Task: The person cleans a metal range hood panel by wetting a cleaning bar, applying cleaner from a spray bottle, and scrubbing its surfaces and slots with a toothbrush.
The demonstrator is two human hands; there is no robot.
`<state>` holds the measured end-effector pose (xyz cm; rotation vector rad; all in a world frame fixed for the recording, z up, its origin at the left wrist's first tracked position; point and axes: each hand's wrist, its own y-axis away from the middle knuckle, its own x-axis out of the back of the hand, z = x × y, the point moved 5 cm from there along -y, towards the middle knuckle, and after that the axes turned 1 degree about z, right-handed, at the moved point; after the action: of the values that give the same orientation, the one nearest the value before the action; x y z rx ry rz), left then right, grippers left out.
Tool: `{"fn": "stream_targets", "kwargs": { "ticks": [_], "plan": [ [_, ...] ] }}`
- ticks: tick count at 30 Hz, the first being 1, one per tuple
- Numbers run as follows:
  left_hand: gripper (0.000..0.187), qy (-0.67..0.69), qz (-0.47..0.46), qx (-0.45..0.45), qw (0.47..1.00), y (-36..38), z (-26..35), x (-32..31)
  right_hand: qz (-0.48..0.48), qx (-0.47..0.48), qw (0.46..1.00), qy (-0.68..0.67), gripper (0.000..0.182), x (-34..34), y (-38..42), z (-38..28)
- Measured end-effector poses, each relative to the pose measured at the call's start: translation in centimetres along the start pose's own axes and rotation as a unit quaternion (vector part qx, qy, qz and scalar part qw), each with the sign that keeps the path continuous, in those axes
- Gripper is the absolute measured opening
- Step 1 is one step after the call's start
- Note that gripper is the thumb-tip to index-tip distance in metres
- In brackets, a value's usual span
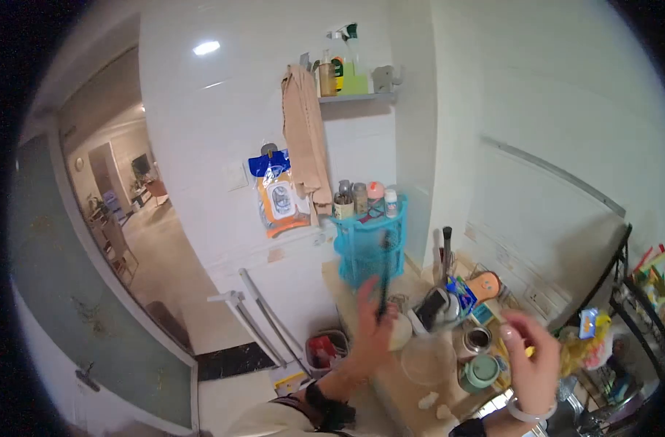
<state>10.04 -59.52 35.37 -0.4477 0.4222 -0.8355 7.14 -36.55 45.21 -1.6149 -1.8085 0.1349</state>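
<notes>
My left hand [372, 335] is blurred by motion in front of the blue plastic rack [369, 251]. Its fingers close around a thin, dark, stick-like thing [384, 273] that points upward; its kind is too smeared to tell. On the right, above the counter, my right hand [534, 353] has its fingers curled in and the thumb pressed near them. Whatever may be between those fingertips does not show. Close to this hand stand an open jar [477, 339] and a jar with a green lid [481, 370].
Beside the jars on the counter is a clear round container [427, 362]. Behind lie an orange-topped item [484, 285] and blue packets [460, 293]. A bin [326, 349] stands below the rack. A cloth [303, 131] hangs under a bottle shelf [358, 97]. Left is a doorway with a glass door [92, 277].
</notes>
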Motion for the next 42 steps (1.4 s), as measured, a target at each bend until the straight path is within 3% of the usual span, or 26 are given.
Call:
{"fn": "stream_targets", "kwargs": {
  "ticks": [1,4,6,7,9,11,12,13,15,18,19,23,26,29,34,36,37,40,41,42],
  "plan": [
    [0.034,0.062,0.038,-0.006,0.997,-2.2,0.4,2.4,0.005,0.033,0.998,-0.062,0.02,-1.5,-1.9,-2.2],
    [0.034,-0.07,-0.003,-0.062,0.996,-8.0,4.1,9.5,0.029,0.06,0.987,-0.143,0.023,-8.0,-10.2,-9.0],
    [0.03,-0.078,0.05,-0.066,0.993,-11.4,7.4,12.9,0.029,0.152,0.982,-0.109,0.026,-13.6,-18.1,-13.0],
    [0.031,-0.132,0.044,-0.103,0.985,-13.2,10.1,14.3,-0.009,0.148,0.985,-0.09,0.03,-16.4,-21.9,-14.9],
    [0.026,-0.177,0.045,-0.156,0.971,-16.3,14.0,16.7,-0.017,0.282,0.959,0.001,0.04,-21.7,-30.1,-18.8],
    [0.023,0.1,0.072,-0.077,0.989,-20.1,16.9,19.2,-0.031,0.261,0.965,-0.009,0.041,-26.6,-37.8,-22.0],
    [0.026,0.262,0.112,-0.006,0.958,-21.8,17.5,20.4,0.021,0.26,0.965,0.025,0.043,-28.3,-40.0,-23.2],
    [0.026,0.101,-0.112,-0.155,0.976,-22.5,19.0,21.3,0.072,0.261,0.961,0.055,0.047,-29.9,-41.5,-24.1],
    [0.028,-0.057,-0.3,-0.209,0.929,-22.8,18.8,23.3,0.119,0.269,0.946,0.139,0.052,-33.4,-46.0,-22.8],
    [0.03,-0.011,-0.2,0.027,0.979,-24.7,17.5,27.6,0.198,0.294,0.92,0.169,0.062,-34.8,-51.6,-23.5],
    [0.029,-0.015,-0.184,0.027,0.982,-24.9,17.7,27.9,0.223,0.294,0.915,0.163,0.066,-34.8,-53.2,-23.4],
    [0.028,-0.036,-0.125,-0.039,0.991,-24.9,17.9,27.9,0.274,0.25,0.914,0.162,0.075,-34.7,-58.6,-24.7],
    [0.028,-0.053,-0.056,-0.096,0.992,-24.8,18.7,27.2,0.247,0.297,0.902,0.193,0.077,-35.2,-59.2,-26.2],
    [0.028,-0.06,0.031,-0.179,0.982,-23.7,19.6,26.3,0.155,0.252,0.946,0.133,0.068,-34.5,-63.9,-26.2],
    [0.029,-0.083,0.195,-0.289,0.934,-21.8,20.7,24.7,0.118,0.254,0.96,0.012,0.068,-34.6,-67.9,-27.0],
    [0.03,-0.097,0.252,-0.316,0.909,-21.5,20.7,24.0,0.137,0.25,0.958,0.036,0.065,-34.9,-68.6,-27.2],
    [0.03,-0.102,0.278,-0.326,0.898,-21.3,20.7,23.7,0.142,0.264,0.947,0.117,0.053,-35.5,-68.7,-27.6],
    [0.032,-0.114,0.352,-0.333,0.867,-21.2,19.5,23.9,0.124,0.313,0.906,0.257,0.043,-35.0,-65.3,-28.6],
    [0.033,-0.135,0.372,-0.335,0.855,-21.6,18.6,24.3,0.166,0.292,0.92,0.204,0.039,-34.7,-65.1,-27.9],
    [0.039,-0.241,0.367,-0.377,0.815,-22.1,17.7,24.6,0.209,0.274,0.927,0.148,0.035,-34.2,-64.8,-27.6]
  ]
}}
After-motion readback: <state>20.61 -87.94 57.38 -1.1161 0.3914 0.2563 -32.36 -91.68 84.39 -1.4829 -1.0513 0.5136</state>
